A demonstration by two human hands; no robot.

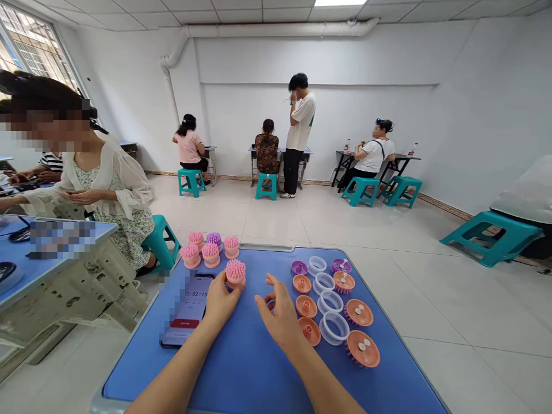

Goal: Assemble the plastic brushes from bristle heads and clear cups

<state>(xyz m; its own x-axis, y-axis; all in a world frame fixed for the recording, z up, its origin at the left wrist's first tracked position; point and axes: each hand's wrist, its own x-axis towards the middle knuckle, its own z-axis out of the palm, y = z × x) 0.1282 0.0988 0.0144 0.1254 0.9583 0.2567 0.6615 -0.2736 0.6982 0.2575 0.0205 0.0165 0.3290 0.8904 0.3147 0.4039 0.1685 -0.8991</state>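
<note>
My left hand grips a pink bristled scalp brush between thumb and fingers, bristles facing up, at the middle of the blue table. To its right, my right hand hovers with fingers apart and nothing in it. Just beyond my left hand stand several pink brushes and one purple brush. Right of my right hand lie columns of parts: orange round caps and a purple cap, translucent rings, then bristled orange discs and a purple disc with small white pieces on them.
A phone showing a timer lies on the table beside my left forearm. To the left, a person sits by another blue table. Several people and teal stools are farther back, along the wall.
</note>
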